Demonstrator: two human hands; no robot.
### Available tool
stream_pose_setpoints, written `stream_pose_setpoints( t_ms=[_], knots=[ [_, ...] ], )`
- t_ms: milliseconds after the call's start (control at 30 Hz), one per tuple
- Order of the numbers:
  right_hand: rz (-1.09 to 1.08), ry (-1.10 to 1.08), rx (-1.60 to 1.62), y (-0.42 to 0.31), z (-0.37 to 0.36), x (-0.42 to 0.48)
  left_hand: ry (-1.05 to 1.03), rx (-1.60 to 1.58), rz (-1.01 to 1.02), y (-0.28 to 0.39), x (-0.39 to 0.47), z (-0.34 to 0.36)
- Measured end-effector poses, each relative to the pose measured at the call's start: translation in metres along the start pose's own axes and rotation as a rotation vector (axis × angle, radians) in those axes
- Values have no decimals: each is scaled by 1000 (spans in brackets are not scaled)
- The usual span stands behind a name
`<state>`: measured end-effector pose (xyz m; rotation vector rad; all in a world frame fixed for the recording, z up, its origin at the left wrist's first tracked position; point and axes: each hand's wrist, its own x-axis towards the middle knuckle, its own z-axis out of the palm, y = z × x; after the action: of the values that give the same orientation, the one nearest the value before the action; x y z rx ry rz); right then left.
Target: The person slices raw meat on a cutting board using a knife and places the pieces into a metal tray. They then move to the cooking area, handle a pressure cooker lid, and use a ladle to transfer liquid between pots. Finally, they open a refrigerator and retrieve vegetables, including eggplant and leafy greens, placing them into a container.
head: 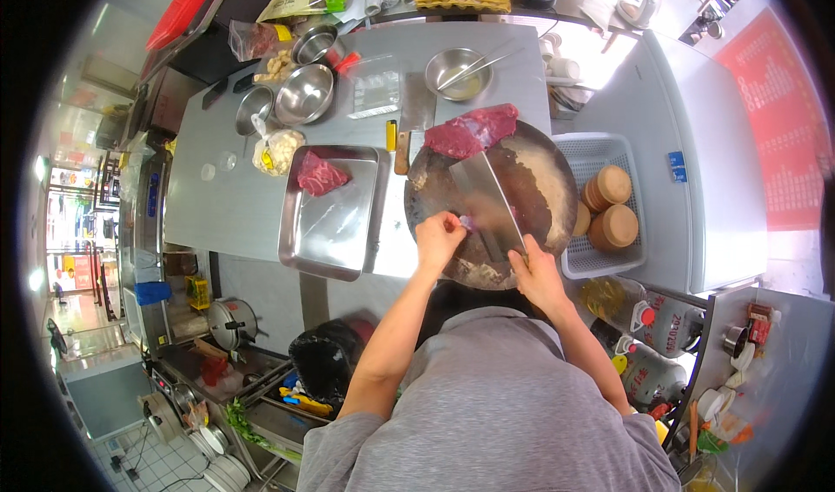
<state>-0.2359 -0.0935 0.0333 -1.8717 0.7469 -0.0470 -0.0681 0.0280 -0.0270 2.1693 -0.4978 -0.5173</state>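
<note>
My right hand (539,273) grips the handle of a broad Chinese cleaver (488,199), its blade blurred over the round chopping block (548,185). My left hand (438,243) pinches the end of a small pale-and-purple scrap of meat (466,222) just left of the blade. Part of this scrap seems hidden under the cleaver. A large piece of raw red meat (471,130) rests on the block's far edge, beyond the blade's tip. To the left, a smaller chunk of red meat (321,173) lies in a steel tray (326,250).
A second knife with a wooden handle (402,153) and a yellow lighter (391,135) lie beside the block. Farther back are steel bowls (305,94), a clear plastic box (375,87) and a bowl with chopsticks (458,74). A basket (603,267) holding wooden-looking pots stands right.
</note>
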Motion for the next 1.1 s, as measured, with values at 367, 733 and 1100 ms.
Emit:
stream_pose_setpoints(
  t_ms=[367,733,1100],
  knots=[
    [117,-115,90,-3,17,20,43,-130,-103,-10,-11,1],
    [-36,-121,-135,14,14,-3,113,-54,-37,-12,-17,2],
    [2,-123,-100,18,-6,-29,38,-199,-117,-26,-23,-12]
  ],
)
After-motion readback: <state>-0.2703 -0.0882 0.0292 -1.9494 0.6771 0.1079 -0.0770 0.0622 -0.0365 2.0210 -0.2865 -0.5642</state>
